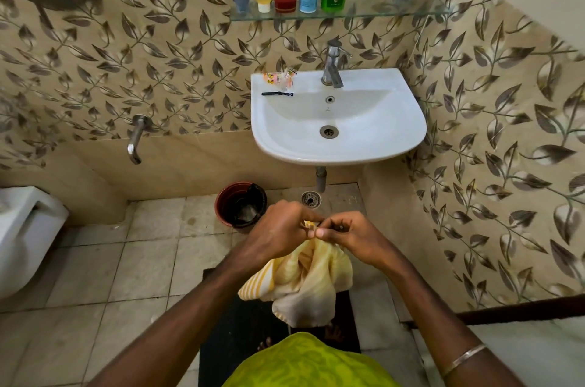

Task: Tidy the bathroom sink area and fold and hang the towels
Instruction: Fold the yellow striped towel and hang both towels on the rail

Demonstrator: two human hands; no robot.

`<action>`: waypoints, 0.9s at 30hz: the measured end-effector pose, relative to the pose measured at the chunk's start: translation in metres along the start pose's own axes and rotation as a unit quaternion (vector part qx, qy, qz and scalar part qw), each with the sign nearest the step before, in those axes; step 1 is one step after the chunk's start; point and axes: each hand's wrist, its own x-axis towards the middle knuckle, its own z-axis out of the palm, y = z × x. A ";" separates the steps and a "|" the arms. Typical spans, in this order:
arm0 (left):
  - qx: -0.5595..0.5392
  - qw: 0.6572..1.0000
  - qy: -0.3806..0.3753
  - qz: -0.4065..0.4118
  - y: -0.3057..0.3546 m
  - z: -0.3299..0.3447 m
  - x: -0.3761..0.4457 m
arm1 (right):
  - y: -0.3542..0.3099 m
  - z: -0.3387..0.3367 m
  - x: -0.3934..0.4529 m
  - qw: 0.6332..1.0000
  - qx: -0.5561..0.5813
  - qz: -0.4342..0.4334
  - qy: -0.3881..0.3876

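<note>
Both hands bunched on the yellow towel, in front of the sink

We see the left hand (281,228) and right hand (345,234) close together, fingers curled and pinching the top edge of the yellow towel (304,276), which hangs crumpled below them (well short of the white sink (395,120)) over a dark floor mat (228,317)

I see the yellow-and-white striped towel (304,276) bunched and crumpled, hanging below both hands, its top edge pinched between their fingertips.
</note>
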 end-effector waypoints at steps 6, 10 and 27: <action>0.014 1.000 0.007 -0.020 -0.001 -0.001 0.003 | -0.003 -0.004 -0.001 1.000 -0.018 -0.008 -0.004; 0.012 0.999 0.018 -0.028 -0.003 -0.004 0.003 | 0.001 -0.006 -0.003 1.000 -0.006 0.007 -0.013; 0.028 0.996 0.040 -0.080 -0.020 -0.015 0.005 | 0.003 -0.012 -0.011 1.000 0.010 0.020 0.013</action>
